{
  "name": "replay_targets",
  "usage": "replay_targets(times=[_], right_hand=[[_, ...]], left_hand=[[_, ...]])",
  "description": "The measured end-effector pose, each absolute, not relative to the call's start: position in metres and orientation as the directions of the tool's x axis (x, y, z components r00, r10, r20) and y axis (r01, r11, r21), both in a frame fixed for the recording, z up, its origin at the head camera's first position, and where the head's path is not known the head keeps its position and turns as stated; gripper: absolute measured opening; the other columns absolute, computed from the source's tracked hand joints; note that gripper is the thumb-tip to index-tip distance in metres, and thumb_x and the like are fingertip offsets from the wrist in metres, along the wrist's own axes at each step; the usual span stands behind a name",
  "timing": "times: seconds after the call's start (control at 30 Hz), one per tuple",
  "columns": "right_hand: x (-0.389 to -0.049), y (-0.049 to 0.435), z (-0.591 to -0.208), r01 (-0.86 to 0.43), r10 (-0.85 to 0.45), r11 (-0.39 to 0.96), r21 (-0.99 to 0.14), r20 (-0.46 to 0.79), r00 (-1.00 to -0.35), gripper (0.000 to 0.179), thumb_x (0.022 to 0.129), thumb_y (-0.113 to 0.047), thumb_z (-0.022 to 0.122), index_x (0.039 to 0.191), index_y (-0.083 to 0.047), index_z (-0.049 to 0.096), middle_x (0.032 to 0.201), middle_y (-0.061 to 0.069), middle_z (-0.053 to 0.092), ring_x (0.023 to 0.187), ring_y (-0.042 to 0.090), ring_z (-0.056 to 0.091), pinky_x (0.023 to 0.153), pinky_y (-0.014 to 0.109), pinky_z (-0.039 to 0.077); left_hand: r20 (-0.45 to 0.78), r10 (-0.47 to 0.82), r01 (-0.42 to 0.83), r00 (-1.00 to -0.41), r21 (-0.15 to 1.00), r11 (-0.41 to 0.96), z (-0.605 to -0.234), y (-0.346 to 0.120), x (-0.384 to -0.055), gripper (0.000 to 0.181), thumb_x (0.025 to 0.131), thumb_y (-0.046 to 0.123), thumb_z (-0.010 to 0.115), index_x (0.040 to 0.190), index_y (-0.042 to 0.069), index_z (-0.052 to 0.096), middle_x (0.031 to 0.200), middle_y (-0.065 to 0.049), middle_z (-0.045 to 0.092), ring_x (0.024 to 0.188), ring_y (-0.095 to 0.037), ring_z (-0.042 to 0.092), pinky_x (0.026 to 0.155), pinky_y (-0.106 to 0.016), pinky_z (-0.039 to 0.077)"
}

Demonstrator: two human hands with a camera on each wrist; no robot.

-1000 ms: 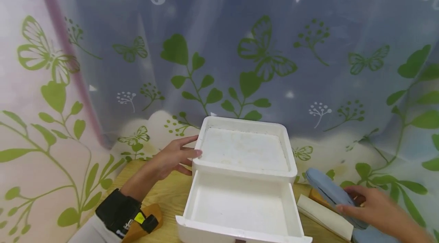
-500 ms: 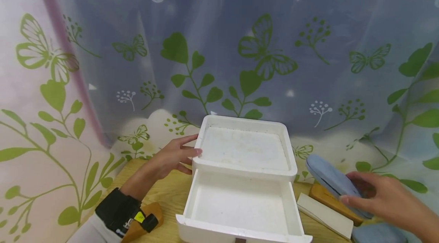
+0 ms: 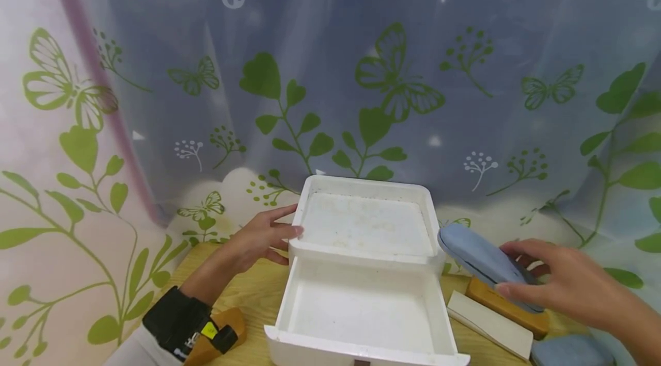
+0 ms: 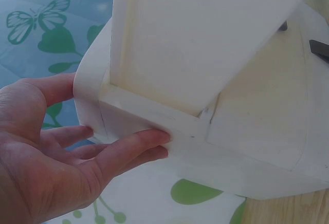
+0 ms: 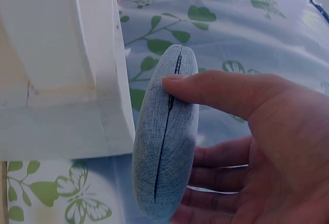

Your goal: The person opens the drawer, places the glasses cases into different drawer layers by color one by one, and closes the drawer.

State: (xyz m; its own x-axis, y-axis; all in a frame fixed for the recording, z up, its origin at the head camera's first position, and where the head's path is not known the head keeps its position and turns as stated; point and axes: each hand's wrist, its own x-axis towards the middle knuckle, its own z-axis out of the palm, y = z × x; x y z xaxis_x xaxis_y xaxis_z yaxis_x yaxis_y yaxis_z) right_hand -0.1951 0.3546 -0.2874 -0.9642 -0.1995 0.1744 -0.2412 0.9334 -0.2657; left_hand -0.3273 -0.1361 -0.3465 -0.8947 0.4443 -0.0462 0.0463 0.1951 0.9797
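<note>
My left hand (image 3: 258,240) lies along the left side of a white drawer unit (image 3: 361,260), its thumb at the top rim and the fingers fairly straight against the side. The unit's drawer (image 3: 320,349) is pulled out, with nothing seen inside. To the right, my right hand (image 3: 573,280) pinches a blue fabric glasses case (image 3: 477,254) in the air beside the unit. In the right wrist view, the thumb presses near the dark hinge on the case (image 5: 159,147); the other fingers are behind it, partly hidden.
On the wooden table (image 3: 253,291) at right lie a cream flat case (image 3: 488,323), an orange-brown case (image 3: 508,308) and another blue case (image 3: 570,351). A brown object (image 3: 229,326) sits by the left wrist. A patterned curtain (image 3: 330,67) hangs behind.
My right hand has lifted the blue glasses case and carried it left toward the drawer unit, uncovering the orange-brown case. My left hand has stayed in place.
</note>
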Motion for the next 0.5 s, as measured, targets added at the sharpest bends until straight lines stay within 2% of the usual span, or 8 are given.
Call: replay_targets(times=[0.13, 0.33, 0.5], right_hand=[[-0.195, 0.343, -0.284, -0.299, -0.251, 0.922, -0.247, 0.207, -0.946, 0.067, 0.083, -0.043, 0.087, 0.131, -0.002, 0.066, 0.111, 0.000, 0.072, 0.085, -0.006, 0.059, 0.070, 0.021, 0.058], [-0.197, 0.329, -0.282, -0.386, -0.333, 0.899, -0.207, 0.250, -0.909, 0.065, 0.080, -0.045, 0.089, 0.129, -0.008, 0.069, 0.109, -0.007, 0.072, 0.085, -0.005, 0.062, 0.071, 0.022, 0.058], [-0.202, 0.315, -0.277, -0.439, -0.394, 0.877, -0.195, 0.231, -0.889, 0.066, 0.079, -0.049, 0.088, 0.130, -0.012, 0.069, 0.112, -0.008, 0.071, 0.086, -0.005, 0.061, 0.070, 0.022, 0.057]], left_hand=[[-0.048, 0.446, 0.047, -0.894, 0.979, 0.199, -0.346, -0.136, -0.327, 0.079, 0.100, 0.030, 0.069, 0.166, 0.019, 0.027, 0.146, -0.027, 0.058, 0.106, -0.032, 0.076, 0.084, -0.050, 0.065], [-0.046, 0.450, 0.048, -0.892, 0.980, 0.195, -0.345, -0.136, -0.327, 0.079, 0.101, 0.030, 0.069, 0.166, 0.019, 0.027, 0.146, -0.027, 0.058, 0.105, -0.032, 0.076, 0.083, -0.049, 0.065], [-0.043, 0.460, 0.049, -0.887, 0.981, 0.185, -0.346, -0.137, -0.327, 0.079, 0.101, 0.029, 0.069, 0.166, 0.019, 0.026, 0.146, -0.027, 0.058, 0.105, -0.033, 0.076, 0.084, -0.050, 0.065]])
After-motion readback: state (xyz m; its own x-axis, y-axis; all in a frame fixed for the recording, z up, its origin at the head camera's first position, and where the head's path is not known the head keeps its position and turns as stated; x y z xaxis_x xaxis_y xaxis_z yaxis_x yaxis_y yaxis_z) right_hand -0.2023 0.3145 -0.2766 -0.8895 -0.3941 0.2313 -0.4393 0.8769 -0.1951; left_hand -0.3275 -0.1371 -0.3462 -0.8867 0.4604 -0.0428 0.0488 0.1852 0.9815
